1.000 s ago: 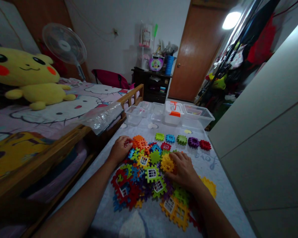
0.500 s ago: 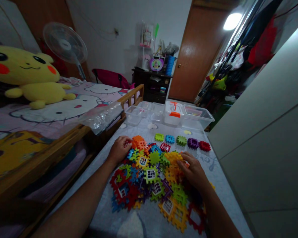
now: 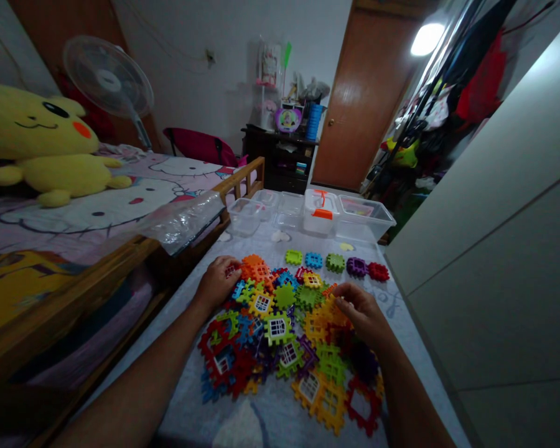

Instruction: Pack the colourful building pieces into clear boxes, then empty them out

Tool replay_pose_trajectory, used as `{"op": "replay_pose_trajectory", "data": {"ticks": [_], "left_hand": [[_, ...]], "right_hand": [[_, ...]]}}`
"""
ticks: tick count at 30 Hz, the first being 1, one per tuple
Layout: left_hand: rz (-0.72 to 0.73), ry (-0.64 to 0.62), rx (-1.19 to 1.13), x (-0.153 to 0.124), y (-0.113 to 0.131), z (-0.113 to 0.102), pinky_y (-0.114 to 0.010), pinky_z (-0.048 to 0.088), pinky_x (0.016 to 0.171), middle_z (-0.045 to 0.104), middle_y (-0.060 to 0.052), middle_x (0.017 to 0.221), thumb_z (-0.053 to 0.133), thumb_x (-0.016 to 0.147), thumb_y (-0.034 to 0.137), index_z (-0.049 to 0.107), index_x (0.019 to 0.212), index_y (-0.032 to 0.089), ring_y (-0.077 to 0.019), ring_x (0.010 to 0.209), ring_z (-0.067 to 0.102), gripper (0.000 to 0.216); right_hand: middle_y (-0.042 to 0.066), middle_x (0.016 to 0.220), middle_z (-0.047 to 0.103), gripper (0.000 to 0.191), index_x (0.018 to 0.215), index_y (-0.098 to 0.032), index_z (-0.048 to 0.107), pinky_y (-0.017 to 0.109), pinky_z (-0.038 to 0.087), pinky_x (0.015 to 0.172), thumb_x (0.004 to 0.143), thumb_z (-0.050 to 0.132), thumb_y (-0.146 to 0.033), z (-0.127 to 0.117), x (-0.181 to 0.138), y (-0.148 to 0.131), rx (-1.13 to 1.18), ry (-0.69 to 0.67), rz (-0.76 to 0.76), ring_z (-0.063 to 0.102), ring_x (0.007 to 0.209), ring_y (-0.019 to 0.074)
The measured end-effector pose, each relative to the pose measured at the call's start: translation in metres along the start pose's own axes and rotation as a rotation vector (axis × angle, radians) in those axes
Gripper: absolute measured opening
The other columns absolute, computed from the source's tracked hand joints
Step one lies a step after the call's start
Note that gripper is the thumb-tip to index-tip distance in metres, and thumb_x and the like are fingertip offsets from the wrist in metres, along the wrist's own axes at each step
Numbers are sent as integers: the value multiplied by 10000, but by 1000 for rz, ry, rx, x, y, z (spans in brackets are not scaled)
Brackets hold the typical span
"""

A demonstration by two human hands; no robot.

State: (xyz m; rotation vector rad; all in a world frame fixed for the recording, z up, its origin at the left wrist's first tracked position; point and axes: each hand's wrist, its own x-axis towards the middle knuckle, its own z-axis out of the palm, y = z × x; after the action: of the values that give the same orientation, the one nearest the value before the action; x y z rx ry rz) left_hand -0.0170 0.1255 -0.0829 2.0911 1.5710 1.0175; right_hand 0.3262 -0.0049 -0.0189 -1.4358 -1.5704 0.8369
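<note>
My left hand (image 3: 217,283) is at the far left edge of a heap of plastic interlocking blocks. Its fingers are curled round a red window block (image 3: 230,271), beside orange blocks (image 3: 257,269). On the heap's right side, my right hand (image 3: 361,308) hovers with thumb and forefinger apart, close to yellow-orange blocks (image 3: 324,322). A yellow window block (image 3: 312,280) rests on top of the heap, away from my right fingertips. Green blocks with white windows (image 3: 277,328) show in the middle. Part of the heap's right side is hidden under my right hand.
Beyond the heap stands a row of notched blocks (image 3: 335,262) in green, blue, purple and red. Behind it are clear plastic boxes (image 3: 246,218) and a lidded box with orange latches (image 3: 321,218). A wooden bed rail (image 3: 116,274) borders the left; a pale cabinet (image 3: 499,261) borders the right.
My right hand has let go of the yellow window block, which now lies farther back on the heap. The left hand stays by the orange blocks. The view has shifted slightly.
</note>
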Motion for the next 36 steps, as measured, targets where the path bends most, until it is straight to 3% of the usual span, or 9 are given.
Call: {"op": "replay_pose_trajectory", "data": {"ticks": [4, 9, 12, 24, 31, 33, 36], "left_hand": [[4, -4, -1, 0, 0, 0, -392, 442, 997, 628, -65, 1030, 507, 797, 358, 660, 896, 209, -239, 1020, 589, 235], [-3, -15, -4, 0, -1, -1, -388, 443, 1002, 623, -67, 1039, 506, 800, 371, 656, 914, 207, -238, 1031, 584, 249], [-7, -16, -8, 0, -1, -1, -392, 450, 993, 620, -69, 1040, 505, 797, 369, 655, 914, 204, -241, 1020, 588, 252], [-4, -16, -14, 0, 2, -1, -408, 445, 1004, 624, -76, 1040, 499, 793, 374, 663, 902, 204, -252, 1035, 590, 260], [-19, -32, -8, 0, 0, -1, -425, 421, 1026, 615, -86, 1064, 507, 791, 387, 666, 912, 197, -262, 1060, 575, 276], [-19, -28, -10, 0, 0, -1, -415, 426, 1020, 620, -79, 1057, 507, 793, 387, 664, 906, 203, -257, 1050, 580, 268], [-21, -21, -5, 0, 0, -1, -411, 431, 1009, 623, -76, 1055, 508, 792, 388, 664, 911, 206, -256, 1041, 585, 267]], "right_hand": [[47, 979, 620, 145, 839, -216, 606, 314, 448, 768, 843, 581, -359, -3, 2, 0, -52, 66, -92, 572, 926, 201], [4, 782, 587, 212, 887, -212, 595, 278, 459, 647, 806, 635, -404, -6, 2, -1, 201, 190, 75, 537, 693, 150], [1, 738, 592, 260, 883, -204, 613, 272, 453, 589, 779, 654, -438, -5, 3, -3, 201, 269, 116, 518, 630, 142], [36, 735, 654, 323, 844, -181, 674, 282, 425, 522, 749, 608, -483, -7, 9, 9, -5, 263, 184, 548, 591, 166], [71, 962, 675, 314, 973, -190, 665, 371, 503, 757, 829, 529, -433, -8, 9, 20, -202, 170, 138, 625, 817, 214], [82, 1089, 643, 340, 1070, -200, 640, 400, 497, 844, 816, 567, -414, -9, 6, 21, -254, 72, 101, 613, 935, 227], [97, 1261, 558, 540, 1223, -216, 578, 447, 419, 1012, 728, 692, -400, -10, 1, 20, -297, -94, 39, 529, 1163, 265]]}}
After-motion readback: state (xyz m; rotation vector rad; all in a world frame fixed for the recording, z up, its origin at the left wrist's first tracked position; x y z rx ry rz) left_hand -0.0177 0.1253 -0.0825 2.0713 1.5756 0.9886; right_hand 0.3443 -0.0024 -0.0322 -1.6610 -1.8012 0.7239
